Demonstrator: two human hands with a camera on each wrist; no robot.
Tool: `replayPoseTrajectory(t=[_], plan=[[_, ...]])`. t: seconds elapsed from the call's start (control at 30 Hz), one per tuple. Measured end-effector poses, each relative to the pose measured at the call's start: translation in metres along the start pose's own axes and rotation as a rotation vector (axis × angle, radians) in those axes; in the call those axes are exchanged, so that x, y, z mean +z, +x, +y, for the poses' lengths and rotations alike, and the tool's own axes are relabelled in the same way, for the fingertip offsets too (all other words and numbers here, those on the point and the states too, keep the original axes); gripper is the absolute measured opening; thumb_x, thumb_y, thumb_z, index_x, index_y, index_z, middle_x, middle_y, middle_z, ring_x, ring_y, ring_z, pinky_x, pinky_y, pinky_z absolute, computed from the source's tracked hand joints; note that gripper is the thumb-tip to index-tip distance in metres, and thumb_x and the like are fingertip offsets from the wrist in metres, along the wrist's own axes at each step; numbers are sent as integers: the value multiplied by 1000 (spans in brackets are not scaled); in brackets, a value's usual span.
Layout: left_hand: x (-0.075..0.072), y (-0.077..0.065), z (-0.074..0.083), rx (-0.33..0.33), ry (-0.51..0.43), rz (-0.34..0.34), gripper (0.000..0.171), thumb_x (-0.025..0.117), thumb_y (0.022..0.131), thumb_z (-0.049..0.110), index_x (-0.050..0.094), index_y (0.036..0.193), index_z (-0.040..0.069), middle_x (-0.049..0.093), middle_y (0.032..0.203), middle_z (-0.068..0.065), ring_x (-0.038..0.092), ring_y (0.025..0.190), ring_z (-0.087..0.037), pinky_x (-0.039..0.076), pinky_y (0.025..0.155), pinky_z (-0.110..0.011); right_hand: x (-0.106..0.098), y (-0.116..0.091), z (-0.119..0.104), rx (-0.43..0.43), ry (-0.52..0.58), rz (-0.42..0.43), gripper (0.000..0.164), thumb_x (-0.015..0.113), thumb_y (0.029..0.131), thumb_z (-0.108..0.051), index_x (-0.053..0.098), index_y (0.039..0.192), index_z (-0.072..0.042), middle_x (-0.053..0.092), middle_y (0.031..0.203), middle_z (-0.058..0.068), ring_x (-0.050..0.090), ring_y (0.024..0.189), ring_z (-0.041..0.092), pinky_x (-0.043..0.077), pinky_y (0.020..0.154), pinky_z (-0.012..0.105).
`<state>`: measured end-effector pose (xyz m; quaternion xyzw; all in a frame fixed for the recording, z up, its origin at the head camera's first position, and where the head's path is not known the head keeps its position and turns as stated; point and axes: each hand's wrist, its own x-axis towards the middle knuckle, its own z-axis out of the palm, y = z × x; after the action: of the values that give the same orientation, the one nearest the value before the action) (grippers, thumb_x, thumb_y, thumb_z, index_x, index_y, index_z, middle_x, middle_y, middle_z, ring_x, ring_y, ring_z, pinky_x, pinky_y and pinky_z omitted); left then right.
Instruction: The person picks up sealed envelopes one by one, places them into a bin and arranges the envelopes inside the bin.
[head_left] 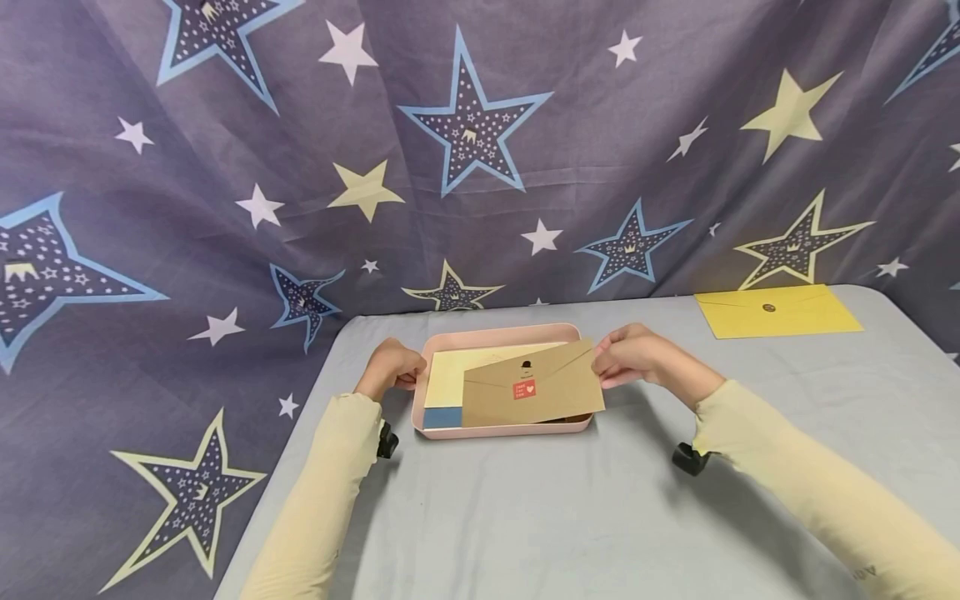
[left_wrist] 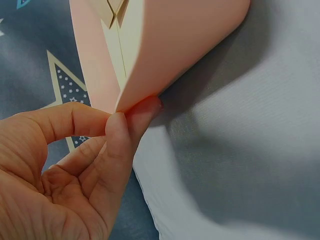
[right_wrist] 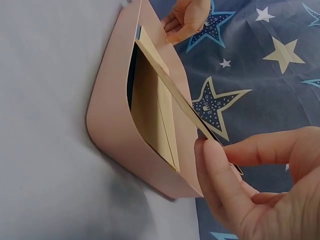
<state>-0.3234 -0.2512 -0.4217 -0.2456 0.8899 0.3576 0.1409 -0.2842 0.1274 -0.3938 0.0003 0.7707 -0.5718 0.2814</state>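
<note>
A shallow pink tray [head_left: 495, 432] stands on the bed-like surface, holding a cream envelope [head_left: 447, 379], a blue piece [head_left: 442, 417] and other paper partly hidden beneath. My left hand [head_left: 392, 367] pinches the tray's left rim between thumb and fingers, plainest in the left wrist view. With its right end raised above the tray, a brown kraft envelope [head_left: 495, 408] bears a red sticker and a small hat print. My right hand [head_left: 628, 357] pinches that envelope's right edge; in the right wrist view it slants up out of the tray.
A yellow envelope [head_left: 780, 313] with a round dark seal lies at the back right of the grey-covered surface [head_left: 525, 517]. Behind it hangs a purple-grey cloth [head_left: 495, 225] printed with stars. Black wrist cameras [head_left: 690, 458] sit under both sleeves.
</note>
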Motion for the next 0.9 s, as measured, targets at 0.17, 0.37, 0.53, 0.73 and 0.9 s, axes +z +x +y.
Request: replayPoseTrajectory(t=[0.17, 0.37, 0.53, 0.73, 0.9], plan=[[0, 0, 0, 8, 3, -3, 13, 52, 72, -4, 53, 64, 6, 52, 57, -2, 53, 46, -11, 63, 60, -28, 6, 1, -3, 5, -1, -5, 27, 61, 87, 6, 55, 113, 11, 65, 73, 3, 66, 66, 9, 65, 68, 21], [0, 0, 0, 15, -5, -11, 11, 54, 73, -4, 55, 66, 5, 53, 58, -2, 54, 46, -11, 61, 54, -25, 11, 5, -5, 15, 8, -3, 28, 60, 86, 7, 56, 113, 12, 65, 73, 4, 65, 65, 10, 65, 69, 22], [-1, 1, -1, 17, -9, -13, 10, 54, 73, -3, 55, 67, 4, 54, 58, -3, 55, 47, -11, 63, 58, -27, 17, 9, -6, 21, 25, -2, 31, 59, 86, 8, 56, 116, 14, 64, 73, 5, 65, 65, 11, 65, 70, 23], [0, 2, -1, 15, -6, -16, 8, 53, 73, -4, 54, 68, 3, 54, 60, -4, 55, 47, -11, 64, 59, -28, 24, 15, -5, 25, 53, 8, 28, 59, 86, 9, 55, 113, 12, 62, 71, 5, 64, 62, 11, 66, 69, 24], [0, 3, -2, 12, -5, -15, 8, 53, 72, -4, 54, 68, 3, 53, 60, -4, 54, 47, -12, 63, 56, -27, 31, 19, -5, 26, 77, 14, 31, 60, 86, 9, 56, 116, 13, 63, 71, 5, 64, 62, 11, 66, 69, 25]])
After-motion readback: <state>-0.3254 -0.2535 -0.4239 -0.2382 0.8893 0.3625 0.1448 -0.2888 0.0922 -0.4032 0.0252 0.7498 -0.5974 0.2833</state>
